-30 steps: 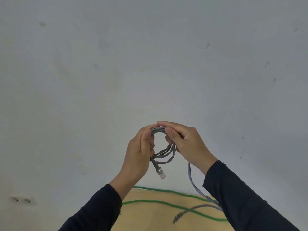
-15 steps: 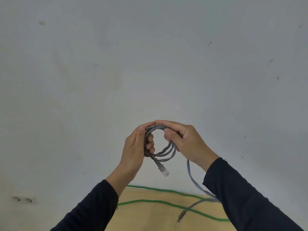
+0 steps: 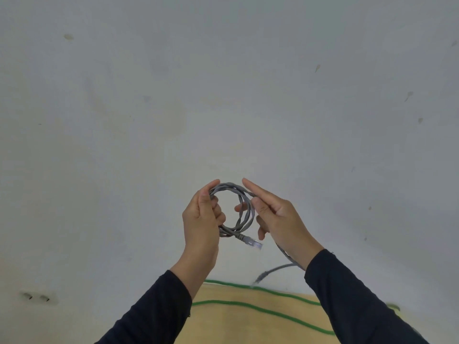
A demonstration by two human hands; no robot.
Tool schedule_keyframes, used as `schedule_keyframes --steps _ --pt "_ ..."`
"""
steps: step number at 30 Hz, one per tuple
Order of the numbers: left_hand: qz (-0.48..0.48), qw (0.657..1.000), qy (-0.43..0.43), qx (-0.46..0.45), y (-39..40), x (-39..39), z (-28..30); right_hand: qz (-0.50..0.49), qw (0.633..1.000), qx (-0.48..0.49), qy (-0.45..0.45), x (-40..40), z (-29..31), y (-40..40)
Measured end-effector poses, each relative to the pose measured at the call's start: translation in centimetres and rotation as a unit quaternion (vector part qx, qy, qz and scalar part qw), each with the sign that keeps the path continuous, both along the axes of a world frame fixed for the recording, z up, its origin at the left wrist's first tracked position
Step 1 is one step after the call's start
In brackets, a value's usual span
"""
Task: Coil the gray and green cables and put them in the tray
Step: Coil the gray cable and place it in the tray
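Observation:
The gray cable (image 3: 244, 209) is wound into a small round coil held up in front of a pale wall. My left hand (image 3: 202, 219) grips the coil's left side, and a clear plug (image 3: 253, 243) sticks out below it. My right hand (image 3: 278, 217) pinches the coil's upper right between thumb and fingers. The loose gray tail (image 3: 273, 270) runs under my right wrist and hangs above the table. The green cable (image 3: 260, 307) lies in two long lines across the wooden table (image 3: 236, 326). No tray is in view.
A pale, stained wall (image 3: 223, 95) fills most of the view. A wall socket (image 3: 37, 297) sits low on the left. Dark sleeves cover both forearms.
The coil has been pulled wider into a rounder ring. Both hands have moved apart a little, and the loose gray tail has been lifted off the table.

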State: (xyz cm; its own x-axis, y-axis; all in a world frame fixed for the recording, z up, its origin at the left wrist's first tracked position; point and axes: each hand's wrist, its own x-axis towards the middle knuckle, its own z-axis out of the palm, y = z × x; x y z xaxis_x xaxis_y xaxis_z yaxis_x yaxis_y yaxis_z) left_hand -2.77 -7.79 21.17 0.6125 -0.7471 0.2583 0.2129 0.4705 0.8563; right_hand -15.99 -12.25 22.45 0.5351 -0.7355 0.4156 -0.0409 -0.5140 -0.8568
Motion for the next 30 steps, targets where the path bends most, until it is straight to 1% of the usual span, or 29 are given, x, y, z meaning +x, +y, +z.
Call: schedule_keyframes --steps 3,5,7,8,9,10,11,12,13,14,15,16,18,19,21,22,23,24,26,28,30 --pt "-0.015 1.0 0.027 -0.006 0.1 -0.2 0.3 -0.051 0.996 -0.058 0.037 -0.4 0.0 -0.6" --pt "-0.006 0.999 0.041 -0.008 -0.1 -0.3 0.6 -0.076 0.99 -0.099 0.065 -0.1 -0.2 -0.4" --pt "0.014 0.997 0.071 -0.013 -0.5 -0.1 1.3 -0.096 0.982 -0.129 0.101 0.4 -1.1 -0.3" --pt "0.024 0.995 0.094 -0.024 -0.8 0.3 1.7 -0.099 0.972 -0.152 0.146 0.6 -1.9 -0.3" --pt "0.035 0.992 0.112 -0.04 -1.0 0.8 2.2 -0.097 0.954 -0.179 0.219 0.8 -2.8 -0.1" --pt "0.049 0.99 0.117 -0.055 -1.3 1.3 2.7 -0.087 0.929 -0.198 0.3 1.0 -3.7 0.5" --pt "0.066 0.99 0.108 -0.064 -1.6 1.8 3.1 -0.073 0.91 -0.202 0.354 1.3 -4.3 1.2" --pt "0.084 0.99 0.089 -0.067 -1.9 2.2 3.3 -0.056 0.907 -0.197 0.368 1.6 -5.0 2.0" --pt "0.1 0.991 0.064 -0.065 -2.0 2.4 3.4 -0.037 0.919 -0.186 0.345 1.9 -5.4 2.5" --pt "0.112 0.991 0.038 -0.058 -2.1 2.5 3.3 -0.021 0.942 -0.168 0.29 2.1 -5.6 2.8" --pt "0.123 0.991 0.012 -0.053 -2.1 2.6 3.1 -0.02 0.957 -0.154 0.244 2.2 -5.3 3.0" --pt "0.132 0.99 -0.018 -0.05 -2.1 2.7 2.7 -0.035 0.959 -0.174 0.222 2.3 -5.2 3.0" --pt "0.145 0.984 -0.091 -0.052 -2.1 2.9 1.9 -0.098 0.92 -0.303 0.227 2.5 -4.4 3.4" --pt "0.147 0.979 -0.137 -0.047 -2.1 3.1 1.3 -0.11 0.906 -0.343 0.22 2.5 -3.8 4.0" --pt "0.121 0.963 -0.239 -0.03 -1.9 3.3 0.0 -0.079 0.891 -0.402 0.196 2.4 -2.6 4.6" --pt "0.089 0.956 -0.278 -0.024 -1.7 3.2 -0.8 -0.057 0.887 -0.418 0.186 2.3 -1.8 4.4" --pt "0.043 0.953 -0.299 -0.023 -1.4 3.0 -1.6 -0.035 0.891 -0.413 0.185 2.1 -0.7 4.2" --pt "-0.016 0.952 -0.304 -0.026 -1.0 2.7 -2.3 -0.022 0.9 -0.397 0.18 1.9 0.4 3.8" --pt "-0.124 0.949 -0.286 -0.037 -0.2 1.9 -3.3 -0.03 0.915 -0.363 0.174 1.3 2.3 2.4" --pt "-0.173 0.951 -0.255 -0.029 0.4 1.1 -3.8 -0.062 0.91 -0.357 0.2 1.0 2.9 1.2" --pt "-0.191 0.959 -0.209 -0.006 0.5 0.5 -3.8 -0.096 0.91 -0.347 0.207 0.8 2.8 0.2"
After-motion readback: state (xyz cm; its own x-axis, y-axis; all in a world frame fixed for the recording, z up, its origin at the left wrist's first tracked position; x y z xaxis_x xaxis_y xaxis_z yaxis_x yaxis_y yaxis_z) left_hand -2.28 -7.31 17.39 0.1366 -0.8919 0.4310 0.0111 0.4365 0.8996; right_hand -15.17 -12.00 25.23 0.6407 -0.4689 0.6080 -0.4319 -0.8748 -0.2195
